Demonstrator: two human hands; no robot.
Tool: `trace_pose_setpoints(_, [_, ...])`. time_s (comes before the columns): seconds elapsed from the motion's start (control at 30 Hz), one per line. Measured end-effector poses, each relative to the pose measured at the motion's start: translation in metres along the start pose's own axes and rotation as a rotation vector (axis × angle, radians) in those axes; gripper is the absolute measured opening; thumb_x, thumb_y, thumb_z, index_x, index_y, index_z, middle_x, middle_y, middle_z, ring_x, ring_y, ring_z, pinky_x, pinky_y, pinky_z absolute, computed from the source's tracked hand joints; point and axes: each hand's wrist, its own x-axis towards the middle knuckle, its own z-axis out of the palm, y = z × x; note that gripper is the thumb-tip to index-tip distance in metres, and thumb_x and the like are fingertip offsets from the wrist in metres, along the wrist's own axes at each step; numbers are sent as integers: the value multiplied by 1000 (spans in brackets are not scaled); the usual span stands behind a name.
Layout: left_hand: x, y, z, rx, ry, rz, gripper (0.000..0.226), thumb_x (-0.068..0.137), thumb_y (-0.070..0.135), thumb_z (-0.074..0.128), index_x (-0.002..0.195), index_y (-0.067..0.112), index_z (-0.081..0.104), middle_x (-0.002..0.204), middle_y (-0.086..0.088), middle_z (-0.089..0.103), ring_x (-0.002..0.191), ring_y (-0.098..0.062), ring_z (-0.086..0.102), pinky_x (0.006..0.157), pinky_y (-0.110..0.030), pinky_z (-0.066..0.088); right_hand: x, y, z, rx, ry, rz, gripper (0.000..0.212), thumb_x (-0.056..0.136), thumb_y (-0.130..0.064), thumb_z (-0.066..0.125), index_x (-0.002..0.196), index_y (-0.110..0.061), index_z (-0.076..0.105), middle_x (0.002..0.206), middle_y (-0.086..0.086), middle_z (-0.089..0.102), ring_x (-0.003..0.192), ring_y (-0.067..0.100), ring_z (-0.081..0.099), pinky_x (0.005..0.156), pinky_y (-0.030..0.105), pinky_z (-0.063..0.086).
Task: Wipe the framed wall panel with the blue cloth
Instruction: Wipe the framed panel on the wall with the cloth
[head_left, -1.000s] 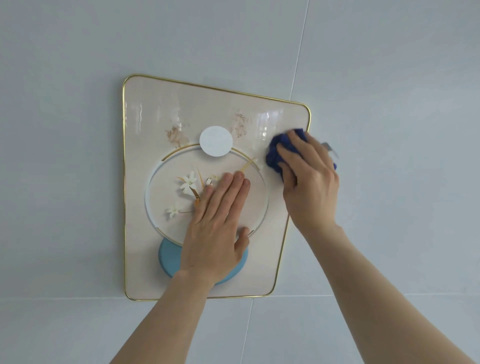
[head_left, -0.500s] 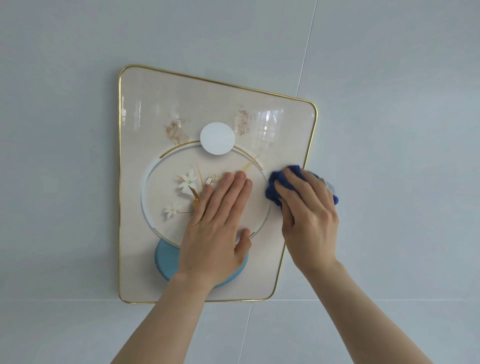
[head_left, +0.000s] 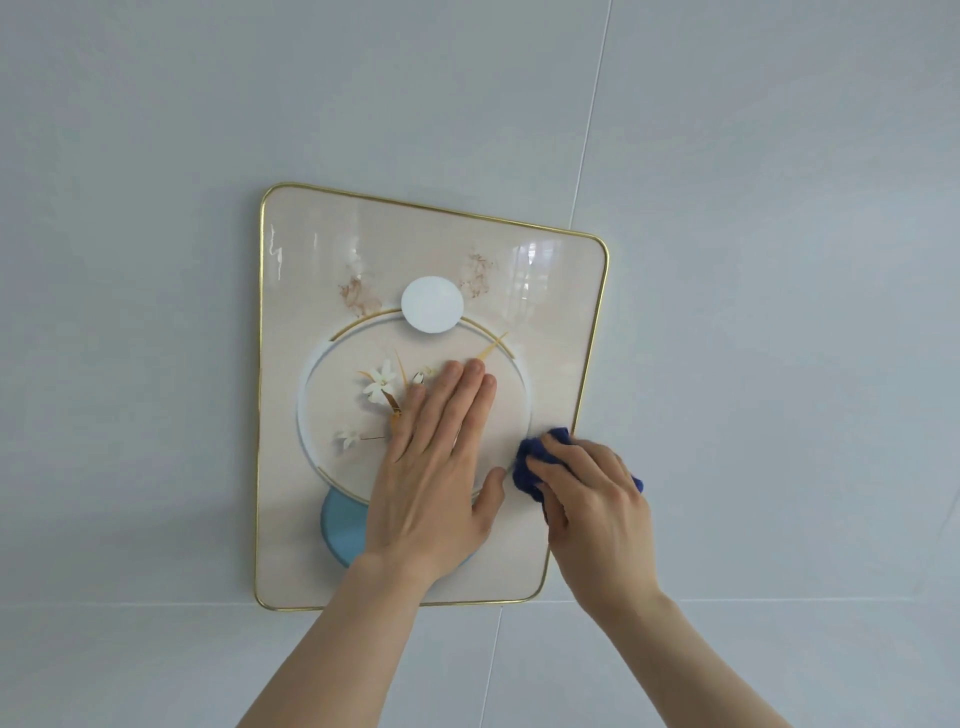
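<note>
Left hand (head_left: 434, 470) flat, fingers together and extended, right hand (head_left: 597, 506) curled in a closed grip

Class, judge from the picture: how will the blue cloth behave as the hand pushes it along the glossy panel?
The blue cloth is bunched under the right hand, so it is probably soft and floppy, taking the shape of the grip. The framed wall panel shows sharp reflections, so its face looks smooth and the cloth should slide easily. The left hand lies flat on it, perhaps steadying it.

Left hand (head_left: 431, 467) flat on panel (head_left: 311, 260); right hand (head_left: 597, 509) presses blue cloth (head_left: 530, 462) at right edge.
</note>
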Motion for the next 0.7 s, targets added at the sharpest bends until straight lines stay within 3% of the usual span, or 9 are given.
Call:
trace_pose_setpoints(0.07, [-1, -2, -5, 0, 8, 4, 84, 98, 43, 52, 165, 14, 11, 175, -2, 7, 162, -21, 2, 130, -50, 18, 12, -5, -11, 98, 58, 98, 28, 85, 3, 77, 104, -16, 82, 114, -4, 79, 106, 26, 72, 81, 31, 59])
trace_pose_setpoints(0.13, [1, -6, -11, 10, 24, 2, 86, 97, 42, 54, 165, 15, 9, 176, -3, 6, 162, -21, 2, 131, -49, 16, 39, -10, -21, 178, 169, 161, 23, 92, 0, 75, 109, -15, 82, 118, -2, 79, 113, 27, 70, 86, 34, 59])
trace_pose_setpoints(0.27, [5, -14, -12, 12, 27, -17, 92, 95, 44, 56, 165, 15, 4, 176, -4, 2, 162, -22, 0, 131, -48, 14, 107, -24, -30, 227, 323, 58, 22, 95, -1, 73, 112, -11, 80, 124, 3, 77, 122, 29, 67, 95, 35, 56])
trace_pose_setpoints(0.43, [4, -21, -4, -13, 21, -31, 98, 92, 44, 64, 165, 15, 5, 176, -3, 5, 162, -20, 2, 130, -49, 20, 137, -38, -5, 71, 253, -193, 27, 86, 8, 75, 107, -10, 80, 130, 6, 74, 133, 29, 60, 94, 39, 54])
trace_pose_setpoints(0.7, [7, -27, 8, -37, 82, -18, 98, 89, 44, 65, 165, 13, 12, 175, -2, 9, 162, -18, 5, 130, -45, 15, 159, -49, 13, 109, 344, -172, 25, 93, 5, 70, 114, -6, 78, 129, 9, 74, 134, 34, 60, 108, 40, 47])
